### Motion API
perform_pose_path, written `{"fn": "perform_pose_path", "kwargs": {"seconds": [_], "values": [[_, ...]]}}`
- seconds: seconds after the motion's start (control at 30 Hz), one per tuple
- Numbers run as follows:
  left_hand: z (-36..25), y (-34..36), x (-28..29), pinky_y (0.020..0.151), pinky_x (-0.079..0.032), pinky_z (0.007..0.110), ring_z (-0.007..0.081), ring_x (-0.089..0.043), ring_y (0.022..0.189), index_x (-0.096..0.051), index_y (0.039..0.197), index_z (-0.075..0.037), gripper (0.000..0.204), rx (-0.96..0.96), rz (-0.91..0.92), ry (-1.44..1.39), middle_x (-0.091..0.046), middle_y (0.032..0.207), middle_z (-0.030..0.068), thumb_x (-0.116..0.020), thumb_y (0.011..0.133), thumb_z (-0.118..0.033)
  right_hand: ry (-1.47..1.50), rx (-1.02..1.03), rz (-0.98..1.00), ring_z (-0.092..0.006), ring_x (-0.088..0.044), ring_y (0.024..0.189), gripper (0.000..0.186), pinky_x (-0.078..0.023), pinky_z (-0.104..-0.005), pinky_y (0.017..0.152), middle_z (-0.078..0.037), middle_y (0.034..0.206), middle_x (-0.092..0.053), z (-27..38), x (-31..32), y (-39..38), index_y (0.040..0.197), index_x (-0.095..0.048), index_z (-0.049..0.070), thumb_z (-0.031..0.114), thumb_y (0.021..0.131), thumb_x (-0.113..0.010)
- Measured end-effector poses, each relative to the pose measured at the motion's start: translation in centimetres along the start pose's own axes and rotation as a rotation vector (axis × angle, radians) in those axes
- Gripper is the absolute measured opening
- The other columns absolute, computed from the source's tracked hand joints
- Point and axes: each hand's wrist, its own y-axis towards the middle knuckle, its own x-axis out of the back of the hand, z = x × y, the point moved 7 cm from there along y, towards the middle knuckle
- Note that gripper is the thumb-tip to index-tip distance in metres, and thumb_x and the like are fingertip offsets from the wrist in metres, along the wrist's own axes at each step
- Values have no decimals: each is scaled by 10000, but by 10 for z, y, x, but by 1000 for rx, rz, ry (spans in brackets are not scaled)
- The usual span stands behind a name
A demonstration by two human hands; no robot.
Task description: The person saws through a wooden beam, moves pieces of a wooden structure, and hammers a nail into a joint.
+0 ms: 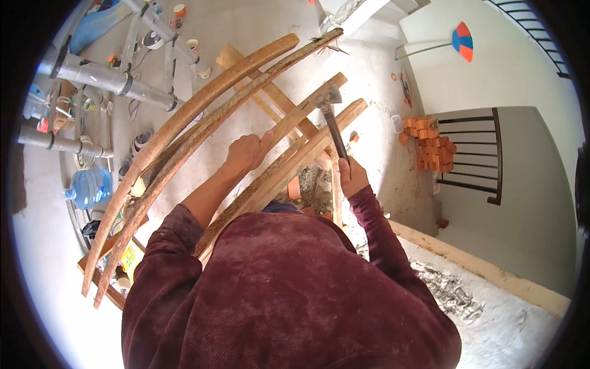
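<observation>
A frame of long rough planks (203,117) fills the middle of the view, lying well out ahead of the person on a pale concrete floor (258,31), each plank's long axis running from lower left to upper right; the fisheye bends them into arcs. Their surfaces are raw, splintery brown wood with bark-like edges, and a few shorter battens cross them. The left hand (246,152) lies on one of the middle planks, fingers wrapped over its edge and pressing it down. The right hand (352,178) is clenched round the dark handle of a hammer (332,117), whose grey metal head sits at the top against the plank end, just right of the left hand and farther away than both. The right hand is the nearer one to the hammer head. Grey pipes (104,79) lie at far left, a blue water jug (91,186) below them, and a stack of orange bricks (430,144) at right.
</observation>
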Motion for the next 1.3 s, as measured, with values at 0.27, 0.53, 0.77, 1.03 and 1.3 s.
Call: {"fn": "perform_pose_path", "kwargs": {"seconds": [0.27,0.53,0.77,1.03,1.3], "values": [[24,6,-8,839,-473,508,437,-634,903,-678,871,63,783,79,14,32,-653,908,308,-245,974,-582,1236,333,-262,-162,-481,637,348,-449,-282,604,-67,704,-500,137,123,63,885,-478,43,368,1009,-452],[13,6,-7,841,-473,508,447,-630,903,-672,867,67,777,105,33,4,-650,909,312,-254,977,-579,38,-400,259,-455,-606,857,391,-468,-475,722,-273,825,-608,-3,-16,-12,1012,-574,-1,374,971,-472],[22,2,-2,848,-463,507,456,-627,895,-676,873,74,779,129,-3,3,-649,894,316,-269,967,-584,989,184,-525,-139,-383,482,480,-350,-275,430,-9,632,-410,155,142,76,827,-450,84,527,996,-374],[10,8,-7,855,-453,506,459,-627,885,-686,866,67,788,122,-6,-27,-648,873,320,-255,963,-586,-33,-298,179,-342,-620,739,386,-476,-439,653,-188,761,-611,-10,-22,-13,909,-551,13,383,983,-470],[18,5,0,848,-476,499,433,-643,900,-687,889,50,774,182,22,-27,-663,918,295,-243,974,-579,1236,471,-486,-119,-407,545,453,-392,-267,463,9,620,-337,164,168,95,861,-408,114,522,1019,-294]]}}
